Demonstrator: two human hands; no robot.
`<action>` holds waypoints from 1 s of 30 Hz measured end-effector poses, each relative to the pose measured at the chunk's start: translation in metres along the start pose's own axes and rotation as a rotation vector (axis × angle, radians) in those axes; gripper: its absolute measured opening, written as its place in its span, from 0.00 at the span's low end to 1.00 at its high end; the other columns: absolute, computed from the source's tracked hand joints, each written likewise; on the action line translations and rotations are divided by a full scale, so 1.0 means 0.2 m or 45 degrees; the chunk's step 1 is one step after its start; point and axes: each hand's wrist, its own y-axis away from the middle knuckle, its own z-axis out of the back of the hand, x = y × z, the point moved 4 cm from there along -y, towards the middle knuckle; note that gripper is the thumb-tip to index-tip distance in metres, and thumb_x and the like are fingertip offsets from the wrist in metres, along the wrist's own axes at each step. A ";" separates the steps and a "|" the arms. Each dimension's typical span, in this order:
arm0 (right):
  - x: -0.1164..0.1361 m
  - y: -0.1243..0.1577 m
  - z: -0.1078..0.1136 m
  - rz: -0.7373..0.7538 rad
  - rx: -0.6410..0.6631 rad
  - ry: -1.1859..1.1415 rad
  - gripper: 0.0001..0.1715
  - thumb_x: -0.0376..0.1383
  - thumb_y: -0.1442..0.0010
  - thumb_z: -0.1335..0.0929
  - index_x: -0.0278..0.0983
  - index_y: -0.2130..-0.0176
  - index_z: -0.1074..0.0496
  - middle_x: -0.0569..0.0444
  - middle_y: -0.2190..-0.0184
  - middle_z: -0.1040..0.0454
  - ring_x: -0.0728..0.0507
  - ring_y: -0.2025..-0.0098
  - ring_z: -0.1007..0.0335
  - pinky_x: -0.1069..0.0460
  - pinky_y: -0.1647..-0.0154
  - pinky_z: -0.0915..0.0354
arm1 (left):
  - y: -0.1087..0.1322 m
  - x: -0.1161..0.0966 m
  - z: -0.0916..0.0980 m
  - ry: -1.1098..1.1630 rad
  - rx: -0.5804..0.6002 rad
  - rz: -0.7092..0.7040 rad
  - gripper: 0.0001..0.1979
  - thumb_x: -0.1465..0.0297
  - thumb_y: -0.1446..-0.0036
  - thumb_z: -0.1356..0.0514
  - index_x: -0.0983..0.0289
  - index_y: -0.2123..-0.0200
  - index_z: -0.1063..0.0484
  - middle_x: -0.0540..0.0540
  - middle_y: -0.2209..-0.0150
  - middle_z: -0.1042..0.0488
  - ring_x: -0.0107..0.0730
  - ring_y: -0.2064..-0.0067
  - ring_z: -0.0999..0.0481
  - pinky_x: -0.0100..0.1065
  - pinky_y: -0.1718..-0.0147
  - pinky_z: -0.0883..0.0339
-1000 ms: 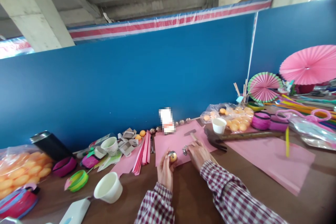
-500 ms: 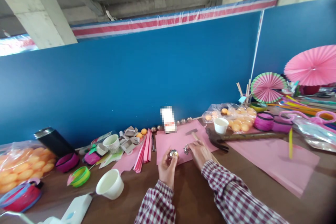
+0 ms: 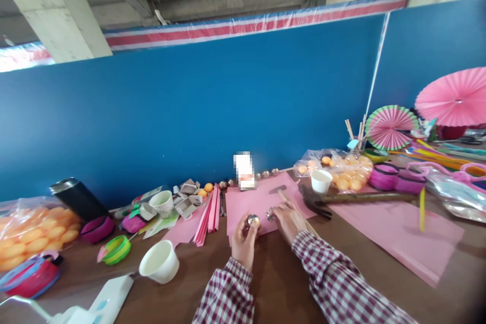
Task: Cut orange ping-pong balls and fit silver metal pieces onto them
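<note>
Between the thumb and fingers of my left hand (image 3: 244, 243) is a shiny silver ball (image 3: 253, 219), held just above the front edge of a pink paper sheet (image 3: 243, 202). My right hand (image 3: 289, 220) pinches a small crumpled silver piece (image 3: 269, 214), perhaps foil, a short way right of the ball; the two are apart. A small hammer (image 3: 278, 189) lies on the sheet, its wooden handle passing partly under my right hand. Several metallic balls (image 3: 266, 174) are lined up at the sheet's far edge, beside a blurred-out white object (image 3: 243, 169).
Folded pink strips (image 3: 207, 217) and a white cup (image 3: 159, 261) lie left. Rightward are a claw hammer (image 3: 364, 196), another white cup (image 3: 321, 181), bagged orange balls (image 3: 347, 174) and a second pink sheet (image 3: 402, 243). A blue partition (image 3: 235, 91) stands behind the table.
The camera view has shifted slightly. My left hand and its ball sit slightly further right and a touch higher; my right hand is nearly unchanged.
</note>
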 end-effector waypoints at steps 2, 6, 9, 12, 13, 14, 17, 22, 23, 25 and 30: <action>0.00 0.00 0.00 0.009 -0.016 -0.011 0.11 0.35 0.44 0.40 0.40 0.70 0.28 0.54 0.68 0.30 0.46 0.59 0.41 0.53 0.59 0.45 | 0.00 0.00 0.00 -0.018 -0.001 -0.009 0.25 0.66 0.55 0.39 0.64 0.52 0.37 0.56 0.62 0.30 0.30 0.64 0.28 0.34 0.63 0.32; 0.00 0.00 0.00 0.026 -0.076 -0.002 0.11 0.35 0.45 0.39 0.40 0.73 0.29 0.54 0.71 0.30 0.46 0.61 0.40 0.54 0.61 0.44 | -0.01 0.01 0.00 0.000 -0.007 -0.014 0.25 0.66 0.55 0.39 0.64 0.52 0.38 0.57 0.61 0.30 0.30 0.64 0.28 0.35 0.63 0.32; 0.00 0.00 0.00 0.024 -0.101 0.018 0.10 0.35 0.46 0.39 0.39 0.74 0.30 0.54 0.71 0.30 0.46 0.60 0.40 0.53 0.61 0.44 | -0.01 0.01 0.00 0.012 -0.003 -0.002 0.26 0.65 0.55 0.39 0.64 0.51 0.38 0.56 0.62 0.30 0.30 0.65 0.27 0.35 0.64 0.32; 0.01 0.01 0.00 0.023 -0.149 0.040 0.11 0.35 0.45 0.40 0.38 0.74 0.31 0.53 0.71 0.30 0.46 0.60 0.40 0.53 0.61 0.45 | -0.01 0.02 0.01 0.037 -0.009 0.019 0.26 0.65 0.56 0.39 0.63 0.51 0.38 0.56 0.62 0.29 0.30 0.65 0.27 0.35 0.64 0.32; 0.01 0.01 0.01 0.028 -0.175 0.051 0.12 0.35 0.44 0.41 0.38 0.74 0.31 0.53 0.71 0.30 0.45 0.61 0.40 0.53 0.61 0.45 | -0.01 0.02 0.01 0.046 -0.009 0.019 0.26 0.65 0.56 0.39 0.63 0.51 0.38 0.56 0.62 0.29 0.30 0.65 0.27 0.35 0.63 0.32; 0.01 0.01 0.01 0.033 -0.206 0.065 0.13 0.34 0.44 0.41 0.38 0.74 0.31 0.53 0.72 0.30 0.45 0.61 0.40 0.52 0.61 0.45 | -0.01 0.02 0.01 0.053 -0.007 0.016 0.26 0.65 0.56 0.39 0.63 0.51 0.38 0.56 0.62 0.29 0.30 0.65 0.27 0.35 0.63 0.32; 0.01 0.02 0.03 0.050 -0.286 0.102 0.12 0.33 0.44 0.42 0.37 0.73 0.33 0.52 0.73 0.30 0.45 0.61 0.39 0.52 0.61 0.45 | -0.01 0.02 0.01 0.045 -0.001 -0.003 0.26 0.65 0.56 0.39 0.63 0.51 0.38 0.57 0.60 0.29 0.31 0.64 0.27 0.36 0.61 0.32; 0.01 0.01 0.02 0.052 -0.332 0.113 0.07 0.31 0.47 0.40 0.38 0.73 0.34 0.54 0.75 0.29 0.46 0.65 0.37 0.53 0.63 0.45 | -0.01 0.00 0.01 -0.080 0.000 -0.070 0.29 0.67 0.61 0.36 0.64 0.53 0.36 0.58 0.60 0.28 0.33 0.62 0.27 0.35 0.60 0.33; 0.01 0.01 0.01 0.046 -0.336 0.110 0.06 0.31 0.47 0.39 0.38 0.73 0.35 0.54 0.75 0.29 0.46 0.65 0.37 0.53 0.64 0.45 | -0.01 0.00 0.01 -0.095 0.003 -0.074 0.29 0.67 0.61 0.36 0.64 0.53 0.36 0.58 0.60 0.28 0.33 0.62 0.27 0.35 0.59 0.33; 0.01 0.01 0.01 0.034 -0.345 0.102 0.06 0.31 0.47 0.40 0.38 0.73 0.35 0.55 0.75 0.30 0.46 0.67 0.37 0.54 0.66 0.45 | -0.01 -0.01 0.01 -0.113 0.010 -0.080 0.28 0.66 0.60 0.36 0.64 0.52 0.36 0.58 0.60 0.28 0.32 0.62 0.27 0.35 0.60 0.33; 0.03 0.02 0.03 0.058 -0.369 0.045 0.06 0.31 0.48 0.40 0.38 0.73 0.36 0.54 0.75 0.30 0.46 0.66 0.37 0.54 0.65 0.44 | -0.01 -0.01 0.00 -0.116 0.018 -0.079 0.27 0.66 0.59 0.37 0.64 0.53 0.36 0.58 0.60 0.29 0.31 0.64 0.26 0.36 0.61 0.32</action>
